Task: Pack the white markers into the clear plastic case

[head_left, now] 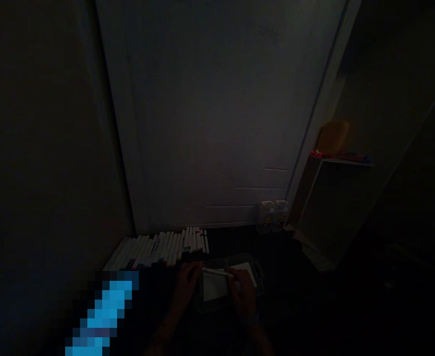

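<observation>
The scene is very dark. My left hand point(186, 287) and my right hand point(244, 292) meet low in the middle, and between them runs a white marker pen point(217, 272), lying crosswise with one end in each hand's closed fingers. Under the pen lies a pale sheet or card point(214, 289) inside a shallow clear tray point(259, 273). Just beyond my left hand is a row of several white marker pens point(158, 247) laid side by side on the dark floor.
A pale door point(217, 123) fills the background. Two small clear bottles point(273, 215) stand at its foot. At the right a low shelf point(345, 161) carries a yellowish object point(333, 137). A blurred blue patch point(104, 311) covers the lower left.
</observation>
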### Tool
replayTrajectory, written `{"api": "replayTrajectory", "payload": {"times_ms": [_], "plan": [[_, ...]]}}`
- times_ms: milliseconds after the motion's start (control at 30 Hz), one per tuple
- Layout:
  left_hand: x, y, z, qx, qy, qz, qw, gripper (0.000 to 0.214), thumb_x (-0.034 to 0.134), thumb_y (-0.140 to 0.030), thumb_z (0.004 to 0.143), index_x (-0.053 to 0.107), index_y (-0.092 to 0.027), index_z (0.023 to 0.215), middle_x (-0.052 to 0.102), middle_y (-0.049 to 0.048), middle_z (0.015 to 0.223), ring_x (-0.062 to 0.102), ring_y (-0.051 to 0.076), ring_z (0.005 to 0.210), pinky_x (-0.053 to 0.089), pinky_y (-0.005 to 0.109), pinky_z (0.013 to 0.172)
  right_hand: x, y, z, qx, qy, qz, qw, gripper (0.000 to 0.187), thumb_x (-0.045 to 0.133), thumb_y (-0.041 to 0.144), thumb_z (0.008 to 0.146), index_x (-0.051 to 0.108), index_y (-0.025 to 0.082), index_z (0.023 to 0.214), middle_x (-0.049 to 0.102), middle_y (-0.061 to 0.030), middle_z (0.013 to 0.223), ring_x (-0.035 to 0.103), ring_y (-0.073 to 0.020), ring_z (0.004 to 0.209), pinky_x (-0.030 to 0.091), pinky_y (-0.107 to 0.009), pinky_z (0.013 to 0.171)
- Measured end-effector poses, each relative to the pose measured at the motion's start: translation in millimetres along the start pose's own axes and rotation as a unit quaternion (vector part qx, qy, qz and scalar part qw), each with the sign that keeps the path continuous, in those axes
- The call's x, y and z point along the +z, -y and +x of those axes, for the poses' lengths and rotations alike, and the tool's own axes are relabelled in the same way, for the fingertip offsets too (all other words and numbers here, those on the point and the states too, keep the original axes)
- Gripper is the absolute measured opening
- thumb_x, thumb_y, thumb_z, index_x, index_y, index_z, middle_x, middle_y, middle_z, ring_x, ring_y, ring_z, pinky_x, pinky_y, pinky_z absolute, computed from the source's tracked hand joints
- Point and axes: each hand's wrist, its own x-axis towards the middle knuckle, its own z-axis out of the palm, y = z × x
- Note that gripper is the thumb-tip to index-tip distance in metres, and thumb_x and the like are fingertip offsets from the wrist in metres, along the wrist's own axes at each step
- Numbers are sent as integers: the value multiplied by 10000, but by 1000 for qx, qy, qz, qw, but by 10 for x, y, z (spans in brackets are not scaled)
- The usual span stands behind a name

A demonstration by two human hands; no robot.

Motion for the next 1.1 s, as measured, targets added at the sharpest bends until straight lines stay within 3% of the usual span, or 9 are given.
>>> {"api": "replayTrajectory", "payload": {"times_ms": [200, 367, 533, 800, 1100], "plan": [[-25, -61, -15, 20, 26, -1, 999, 289, 490, -449, 791, 626, -234, 927, 628, 29, 931, 569, 210, 943, 435, 373, 883, 3, -50, 6, 44, -11, 13, 999, 222, 434, 289, 895, 603, 225, 1024, 623, -53, 902, 567, -177, 826, 452, -302, 724], [-36, -103, -11, 9, 10, 6, 1000, 292, 474, -440, 800, 618, -234, 949, 628, 34, 950, 570, 204, 938, 438, 365, 872, 20, -109, -8, 67, -46, 15, 997, 227, 433, 312, 894, 609, 211, 997, 622, -60, 906, 564, -185, 832, 441, -312, 740], [-22, -86, -5, 8, 15, -6, 1000, 315, 492, -453, 781, 611, -221, 959, 628, 42, 937, 591, 198, 884, 464, 358, 821, 16, -104, -5, 58, -44, 9, 997, 218, 450, 304, 888, 607, 212, 1008, 621, -51, 877, 563, -178, 807, 438, -303, 727], [-11, -63, -8, -8, 1, -8, 1000, 329, 485, -479, 773, 614, -223, 933, 625, 46, 946, 578, 211, 928, 450, 379, 864, -9, -21, 9, 38, -15, 14, 999, 201, 448, 279, 889, 612, 227, 992, 620, -42, 873, 564, -170, 810, 441, -286, 715], [-37, -77, -10, 1, 26, 9, 1000, 308, 512, -459, 770, 615, -225, 943, 614, 34, 894, 580, 199, 875, 460, 349, 810, 10, -42, -4, 39, -2, 13, 999, 204, 445, 279, 891, 606, 228, 1005, 624, -42, 903, 567, -168, 831, 444, -292, 735]]}}
